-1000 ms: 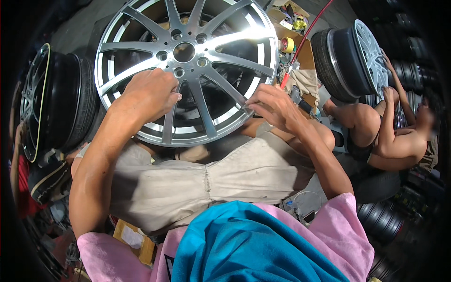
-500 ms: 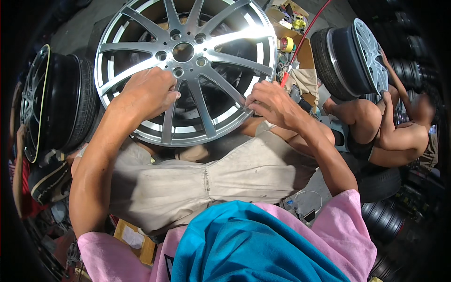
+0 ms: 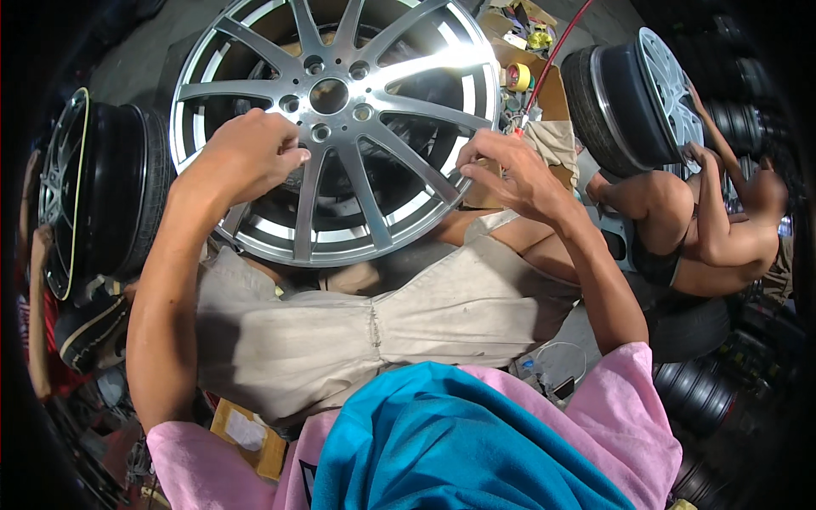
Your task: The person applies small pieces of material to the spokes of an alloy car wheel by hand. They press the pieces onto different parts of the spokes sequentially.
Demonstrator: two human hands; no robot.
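A large silver alloy wheel [image 3: 349, 153] with many thin spokes lies face up in front of me, bright glare on its far right spoke. Over its left spokes my left hand [image 3: 246, 157] is closed, fingers curled down and thumb alongside. Whatever those fingers hold, if anything, is hidden beneath them. My right hand [image 3: 523, 180] hovers at the right edge of the rim with bent fingers and a gap between thumb and forefinger. Nothing shows in that gap.
A cardboard box [image 3: 552, 98] with a yellow tape roll [image 3: 517, 77] stands at the far right, a red hose [image 3: 557, 53] beside it. At right a person [image 3: 718, 212] holds another wheel [image 3: 667, 98]. Another tyred wheel [image 3: 110, 187] stands at left, a person's arm beside it.
My right hand has lifted slightly from the rim edge and moved right, its thumb and forefinger parting. My left hand has shifted a little left and away from me.
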